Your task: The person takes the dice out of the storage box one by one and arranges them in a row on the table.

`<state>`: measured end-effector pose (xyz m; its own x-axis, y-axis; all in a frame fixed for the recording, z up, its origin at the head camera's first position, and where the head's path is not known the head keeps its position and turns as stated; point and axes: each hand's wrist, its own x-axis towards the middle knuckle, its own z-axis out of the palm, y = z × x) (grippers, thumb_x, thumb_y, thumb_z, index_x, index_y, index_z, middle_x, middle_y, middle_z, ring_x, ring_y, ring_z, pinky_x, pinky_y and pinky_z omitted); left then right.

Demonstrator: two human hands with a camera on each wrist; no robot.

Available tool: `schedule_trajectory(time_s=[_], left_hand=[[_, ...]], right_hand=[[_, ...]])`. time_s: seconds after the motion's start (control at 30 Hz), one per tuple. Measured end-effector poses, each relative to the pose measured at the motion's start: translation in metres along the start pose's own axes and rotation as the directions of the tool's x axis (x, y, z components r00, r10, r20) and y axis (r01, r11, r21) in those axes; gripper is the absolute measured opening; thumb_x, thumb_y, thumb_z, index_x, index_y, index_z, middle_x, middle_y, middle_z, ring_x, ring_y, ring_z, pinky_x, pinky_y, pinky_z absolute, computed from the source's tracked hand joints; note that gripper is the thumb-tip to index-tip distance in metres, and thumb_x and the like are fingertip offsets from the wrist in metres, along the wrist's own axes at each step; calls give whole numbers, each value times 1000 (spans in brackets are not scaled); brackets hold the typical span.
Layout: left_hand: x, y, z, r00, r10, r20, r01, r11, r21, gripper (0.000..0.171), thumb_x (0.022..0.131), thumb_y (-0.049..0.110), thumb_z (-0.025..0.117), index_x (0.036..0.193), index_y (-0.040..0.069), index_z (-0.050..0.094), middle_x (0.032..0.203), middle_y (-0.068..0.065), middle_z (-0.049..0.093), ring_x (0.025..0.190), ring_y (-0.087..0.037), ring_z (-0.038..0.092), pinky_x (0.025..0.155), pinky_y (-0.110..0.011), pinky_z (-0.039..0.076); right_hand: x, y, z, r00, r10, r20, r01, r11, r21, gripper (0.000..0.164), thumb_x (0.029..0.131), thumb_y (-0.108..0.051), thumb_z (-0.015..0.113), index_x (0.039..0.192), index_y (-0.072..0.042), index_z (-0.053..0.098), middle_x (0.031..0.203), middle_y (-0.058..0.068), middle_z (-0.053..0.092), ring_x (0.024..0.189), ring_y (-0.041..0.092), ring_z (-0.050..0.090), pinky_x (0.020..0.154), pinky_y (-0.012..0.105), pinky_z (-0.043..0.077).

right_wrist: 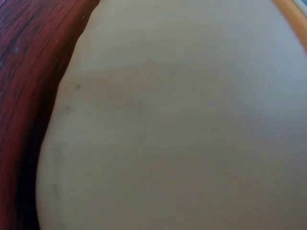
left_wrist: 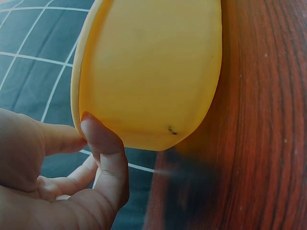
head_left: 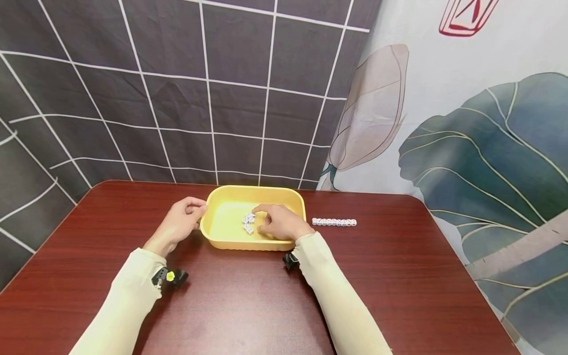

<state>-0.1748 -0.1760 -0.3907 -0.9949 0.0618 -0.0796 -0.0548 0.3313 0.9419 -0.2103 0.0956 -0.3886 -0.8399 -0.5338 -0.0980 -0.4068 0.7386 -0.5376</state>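
Tray, centre: smooth yellow plastic look, soft sheen. White pieces, centre: plastic-looking. Table: wood-grain, glossy at bottom centre. Dark hanging, upper left: matt creased cloth. Printed hanging, right: matt cloth. Sleeves, lower frame: matt cloth. Wrist device, lower left: black plastic look.

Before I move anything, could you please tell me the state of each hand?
Left hand: pinching the tray at one end.
Right hand: open by the cubes, thumb and forefinger apart; contact unclear.
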Motion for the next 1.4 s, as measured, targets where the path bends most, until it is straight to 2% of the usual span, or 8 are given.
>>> schedule_trajectory(time_s=[0.27,0.37,0.5,0.63,0.77,0.93,1.2,1.4], left_hand=[[0,-2,0,1000,-8,5,8,1000,6,36,107,14,51,132,-11,50,105,-17,66,76,-5,61,68,-20,56],[0,-3,-1,1000,-6,3,6,1000,10,36,107,14,51,132,-11,50,106,-19,66,76,-6,61,68,-20,56],[0,-3,-1,1000,-10,-1,10,1000,14,36,106,15,51,132,-11,51,101,-14,66,75,-6,60,68,-20,55],[0,-2,-1,1000,-13,1,13,1000,9,36,106,15,52,131,-11,51,96,-9,65,74,-6,59,67,-20,55],[-1,-1,-1,1000,-12,2,12,1000,3,36,106,15,52,131,-11,51,95,-8,65,74,-6,59,67,-20,55],[-1,0,-1,1000,-11,3,11,1000,1,36,106,14,51,131,-12,50,96,-9,65,74,-6,59,67,-20,55],[-1,-1,-2,1000,-9,5,9,1000,7,36,106,14,52,132,-11,50,100,-13,65,75,-7,60,68,-20,56],[-1,0,-1,1000,-10,12,10,1000,3,36,106,13,52,131,-12,50,95,-7,65,73,-5,59,67,-20,56]], right_hand=[[0,-1,2,999,-26,33,27,999,-24,50,92,-12,71,140,-17,60,72,-4,53,64,8,48,63,22,40],[0,-2,2,1000,-23,17,23,999,-24,41,92,-11,71,131,-17,63,74,-3,55,66,9,50,64,23,41],[-1,-2,1,1000,3,-5,-3,1000,-21,25,91,-10,71,114,-15,66,75,-2,56,67,11,51,64,24,42],[0,0,1,999,38,-23,-39,998,-44,16,90,-9,70,104,-14,67,75,-2,58,70,12,53,67,24,43],[1,1,1,997,69,-41,-72,994,-88,9,90,-13,73,97,-14,68,75,-1,58,73,14,54,70,25,43],[1,0,1,994,99,-49,-104,989,-108,10,90,-17,75,94,-13,67,74,0,57,73,16,53,69,27,43],[0,0,-2,994,93,-59,-95,995,-32,8,88,-12,75,87,-10,67,70,-3,56,67,11,52,64,22,42],[-1,3,-5,993,77,-90,-76,997,16,10,87,-13,76,84,-10,68,69,-3,57,65,9,51,62,21,42]])
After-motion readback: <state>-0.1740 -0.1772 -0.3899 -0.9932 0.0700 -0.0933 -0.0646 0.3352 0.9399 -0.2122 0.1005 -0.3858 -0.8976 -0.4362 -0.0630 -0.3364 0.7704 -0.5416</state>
